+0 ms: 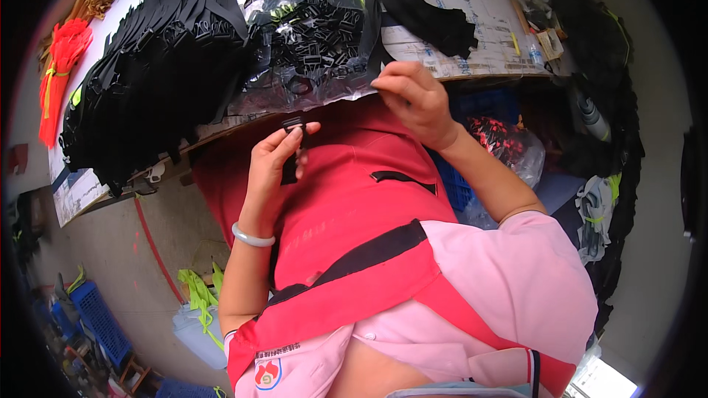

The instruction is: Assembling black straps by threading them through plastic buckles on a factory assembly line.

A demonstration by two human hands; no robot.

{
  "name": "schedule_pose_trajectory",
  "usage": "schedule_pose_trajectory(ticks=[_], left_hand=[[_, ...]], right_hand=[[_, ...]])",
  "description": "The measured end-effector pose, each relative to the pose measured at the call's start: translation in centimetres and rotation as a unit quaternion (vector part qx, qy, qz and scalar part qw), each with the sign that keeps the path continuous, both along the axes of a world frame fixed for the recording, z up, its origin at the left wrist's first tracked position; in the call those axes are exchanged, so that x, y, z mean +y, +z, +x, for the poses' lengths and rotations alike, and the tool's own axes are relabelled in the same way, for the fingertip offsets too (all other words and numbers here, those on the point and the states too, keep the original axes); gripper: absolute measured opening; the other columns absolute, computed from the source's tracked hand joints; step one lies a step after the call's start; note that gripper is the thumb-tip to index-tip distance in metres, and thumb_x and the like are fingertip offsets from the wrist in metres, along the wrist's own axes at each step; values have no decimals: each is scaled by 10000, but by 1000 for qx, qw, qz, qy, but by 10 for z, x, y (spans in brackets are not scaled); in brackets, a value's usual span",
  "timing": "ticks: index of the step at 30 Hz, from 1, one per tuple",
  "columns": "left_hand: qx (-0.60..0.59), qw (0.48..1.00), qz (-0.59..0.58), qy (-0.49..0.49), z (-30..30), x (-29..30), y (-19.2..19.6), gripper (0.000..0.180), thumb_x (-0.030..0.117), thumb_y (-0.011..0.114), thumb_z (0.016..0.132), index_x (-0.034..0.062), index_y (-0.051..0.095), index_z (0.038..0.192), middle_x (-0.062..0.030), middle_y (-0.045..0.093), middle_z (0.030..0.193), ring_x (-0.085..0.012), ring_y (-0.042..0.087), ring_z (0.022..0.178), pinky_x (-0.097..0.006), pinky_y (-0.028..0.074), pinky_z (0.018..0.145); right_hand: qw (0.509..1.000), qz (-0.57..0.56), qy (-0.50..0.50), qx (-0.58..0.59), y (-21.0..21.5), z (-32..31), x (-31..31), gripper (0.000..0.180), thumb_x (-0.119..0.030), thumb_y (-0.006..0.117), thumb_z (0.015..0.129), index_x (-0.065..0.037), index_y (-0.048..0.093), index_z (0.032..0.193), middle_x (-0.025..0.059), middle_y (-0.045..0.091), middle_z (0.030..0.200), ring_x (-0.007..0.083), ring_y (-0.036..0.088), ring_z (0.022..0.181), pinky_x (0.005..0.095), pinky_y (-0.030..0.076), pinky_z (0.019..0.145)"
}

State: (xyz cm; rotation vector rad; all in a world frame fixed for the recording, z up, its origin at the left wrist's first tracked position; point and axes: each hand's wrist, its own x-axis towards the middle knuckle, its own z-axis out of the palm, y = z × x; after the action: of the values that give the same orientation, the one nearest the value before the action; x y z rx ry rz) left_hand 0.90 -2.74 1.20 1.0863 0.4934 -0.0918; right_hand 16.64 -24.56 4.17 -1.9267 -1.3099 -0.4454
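Note:
My left hand (269, 166) pinches a black plastic buckle (293, 123) between thumb and fingers, over my red apron (346, 177). Below the buckle, a dark piece of webbing hangs partly hidden behind the fingers. My right hand (420, 103) is raised at the table's front edge, its thumb and fingers drawn together. Its fingertips are close to the edge of a clear plastic bag (258, 99); whether they grip anything is too small to tell. Many loose black buckles (317, 44) lie heaped in that bag.
A thick pile of black straps (162, 66) with buckles overhangs the table (487, 29) at left. Beside it hangs a red strap bundle (59, 81). More black webbing (431, 11) lies right of the bag. A blue crate (99, 320) stands lower left.

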Motion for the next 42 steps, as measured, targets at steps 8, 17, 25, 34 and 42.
schedule_pose_trajectory(ticks=[8, 17, 25, 34, 42], left_hand=[[-35, 998, -7, -54, 15, -6, -15, 173, 172, 649, 903, 9, 684, 949, 4, 573, 647, -61, 489, 516, -199, 373, 478], [-83, 927, 362, -54, -34, 8, -39, 115, 51, 664, 835, -32, 675, 914, -70, 652, 786, -128, 602, 703, -249, 453, 639], [-35, 940, 304, 153, -46, 37, -35, 201, 123, 615, 914, -20, 671, 1043, -55, 685, 946, -105, 619, 758, -222, 470, 536], [-110, 972, 143, 150, -31, 22, -14, 229, 152, 567, 965, 6, 645, 1123, -66, 699, 971, -47, 540, 535, -170, 402, 456], [-110, 960, 170, 191, -31, 17, -16, 226, 123, 584, 953, -8, 648, 1126, -25, 682, 869, -38, 526, 521, -172, 394, 451]], right_hand=[[903, 20, 21, 429, -35, -66, 19, 153, -18, 613, 892, -14, 604, 1044, 69, 621, 934, 123, 610, 769, 248, 512, 676], [642, 158, 96, 744, -8, 11, 41, 277, -241, 584, 959, -14, 622, 1112, 46, 647, 925, 29, 524, 641, 160, 401, 499], [773, 39, 64, 630, 32, 28, 39, 251, -284, 557, 975, -49, 641, 998, 7, 607, 618, 4, 386, 388, 167, 274, 353], [652, -138, 103, 739, -7, -67, 99, 188, -216, 558, 967, -34, 603, 976, 65, 621, 601, 43, 455, 349, 177, 328, 321], [628, -89, 110, 765, -17, -75, 103, 204, -218, 558, 968, -34, 587, 1052, 71, 612, 595, 59, 472, 344, 181, 333, 308]])
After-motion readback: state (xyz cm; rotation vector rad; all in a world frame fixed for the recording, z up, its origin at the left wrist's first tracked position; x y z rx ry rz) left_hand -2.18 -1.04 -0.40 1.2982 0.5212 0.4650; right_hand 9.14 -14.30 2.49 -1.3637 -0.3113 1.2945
